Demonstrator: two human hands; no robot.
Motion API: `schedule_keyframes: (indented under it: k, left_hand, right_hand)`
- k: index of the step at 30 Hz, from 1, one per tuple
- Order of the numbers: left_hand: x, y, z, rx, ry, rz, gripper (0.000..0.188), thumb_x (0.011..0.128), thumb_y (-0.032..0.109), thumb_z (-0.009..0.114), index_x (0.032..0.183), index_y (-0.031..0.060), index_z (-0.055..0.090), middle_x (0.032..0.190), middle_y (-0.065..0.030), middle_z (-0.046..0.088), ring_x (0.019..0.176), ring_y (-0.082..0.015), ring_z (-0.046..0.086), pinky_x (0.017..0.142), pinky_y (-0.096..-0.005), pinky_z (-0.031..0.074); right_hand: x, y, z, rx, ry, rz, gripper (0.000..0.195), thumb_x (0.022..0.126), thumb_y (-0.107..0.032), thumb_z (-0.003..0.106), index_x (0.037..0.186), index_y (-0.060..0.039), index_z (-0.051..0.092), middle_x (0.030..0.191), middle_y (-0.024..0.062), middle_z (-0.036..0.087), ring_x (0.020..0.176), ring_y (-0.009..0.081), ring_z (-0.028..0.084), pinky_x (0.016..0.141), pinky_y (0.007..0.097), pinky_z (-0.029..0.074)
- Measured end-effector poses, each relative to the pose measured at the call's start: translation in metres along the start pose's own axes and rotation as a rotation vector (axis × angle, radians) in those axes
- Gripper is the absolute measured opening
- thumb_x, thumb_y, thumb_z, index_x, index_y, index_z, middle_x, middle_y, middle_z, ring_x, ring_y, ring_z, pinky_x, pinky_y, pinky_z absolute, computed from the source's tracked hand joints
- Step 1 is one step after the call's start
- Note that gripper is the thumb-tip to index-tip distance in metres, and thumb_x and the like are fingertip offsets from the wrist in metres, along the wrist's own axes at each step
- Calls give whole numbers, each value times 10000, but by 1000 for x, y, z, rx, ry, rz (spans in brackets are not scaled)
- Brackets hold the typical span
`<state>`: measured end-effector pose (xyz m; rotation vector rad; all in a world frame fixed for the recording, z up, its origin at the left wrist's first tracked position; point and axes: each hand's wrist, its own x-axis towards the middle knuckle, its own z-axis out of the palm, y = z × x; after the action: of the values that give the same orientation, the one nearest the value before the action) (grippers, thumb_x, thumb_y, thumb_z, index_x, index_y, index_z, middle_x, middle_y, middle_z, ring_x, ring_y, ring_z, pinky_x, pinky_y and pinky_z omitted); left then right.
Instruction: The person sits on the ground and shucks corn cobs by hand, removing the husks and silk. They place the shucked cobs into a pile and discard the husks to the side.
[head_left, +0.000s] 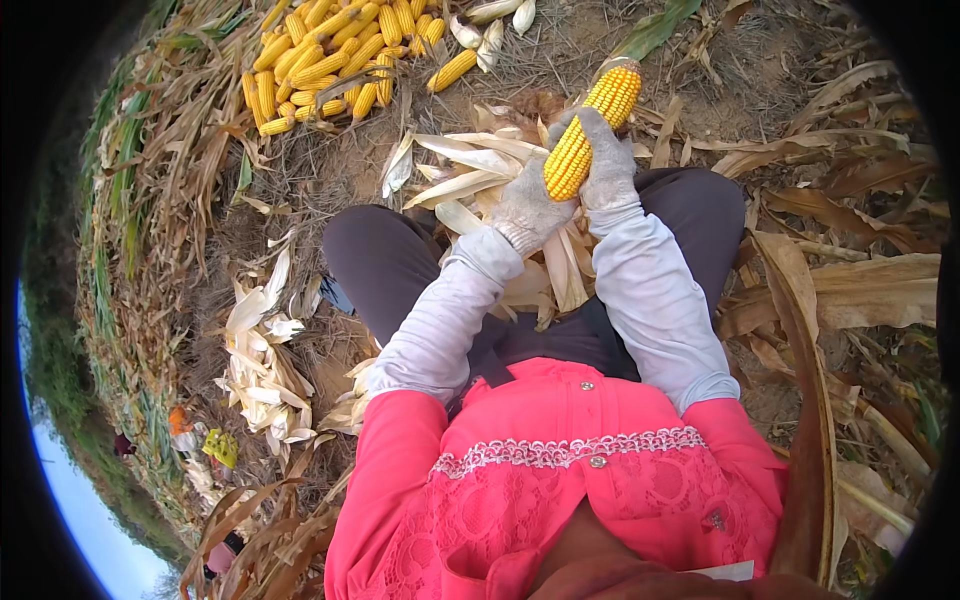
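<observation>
A husked yellow corn cob (598, 124) is held slantwise in front of me, between my two gloved hands. Its near end rests in my left hand (531, 204), whose grey glove wraps it from the left and below. My right hand (609, 161) grips the cob's middle from the right, thumb across the kernels. The cob's far end sticks out past the fingers, with a bit of husk beside it. Pale dry husks (480, 169) lie under and around the hands, between my bent legs.
A heap of bare yellow cobs (330, 60) lies on the soil at the upper left, with one separate cob (452, 70) beside it. Loose husks (266, 360) are piled left of my knee. Dry corn stalks and leaves (847, 292) crowd the right. Other people appear at lower left.
</observation>
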<state>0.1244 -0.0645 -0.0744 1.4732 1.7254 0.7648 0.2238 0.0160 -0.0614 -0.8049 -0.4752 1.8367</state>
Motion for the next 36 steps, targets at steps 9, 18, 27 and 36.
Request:
schedule_keyframes:
  k: [9,18,27,36]
  left_hand:
    - [-2,-19,17,-387,91,11,787,776,154,757,1451,29,371,1247,-190,620,1163,-317,619,965,-366,502]
    - [-9,10,4,-124,49,118,561,841,191,690,1336,36,476,1174,-195,630,1088,-348,629,914,-406,520]
    - [-8,1,7,45,-33,93,393,852,222,634,1188,27,578,1057,-210,658,986,-388,649,842,-445,536]
    - [-28,-21,1,137,-124,229,466,950,435,578,1192,37,604,1014,-213,691,955,-385,669,808,-450,530]
  right_hand:
    - [-22,-3,13,-294,-5,-42,367,841,-68,749,1146,19,565,991,106,662,840,209,687,724,317,590]
    - [11,8,-19,-195,27,69,314,858,-111,740,1086,23,571,803,120,659,664,240,673,609,352,586]
    - [0,-11,0,-307,-69,176,397,812,-175,791,1077,32,580,824,108,667,666,209,674,598,327,570]
    - [-5,-24,-1,-341,-60,213,517,804,-282,803,1152,26,575,887,118,652,698,206,662,636,337,595]
